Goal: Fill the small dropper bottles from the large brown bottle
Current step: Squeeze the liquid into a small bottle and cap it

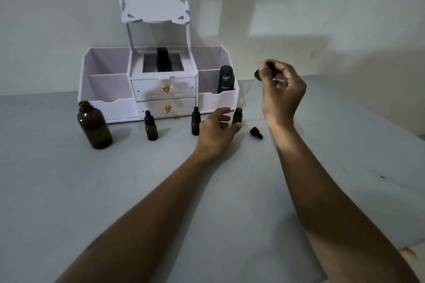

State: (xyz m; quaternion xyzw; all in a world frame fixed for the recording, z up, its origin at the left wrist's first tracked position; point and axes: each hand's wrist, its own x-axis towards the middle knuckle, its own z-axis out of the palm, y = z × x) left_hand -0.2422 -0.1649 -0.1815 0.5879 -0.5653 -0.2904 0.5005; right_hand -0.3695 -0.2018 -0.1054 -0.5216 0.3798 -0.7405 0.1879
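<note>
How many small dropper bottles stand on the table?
3: a capped bottle just right of the large brown bottle; a second capped bottle beside the left hand; an uncapped bottle at that hand's thumb. None looks hidden.
</note>
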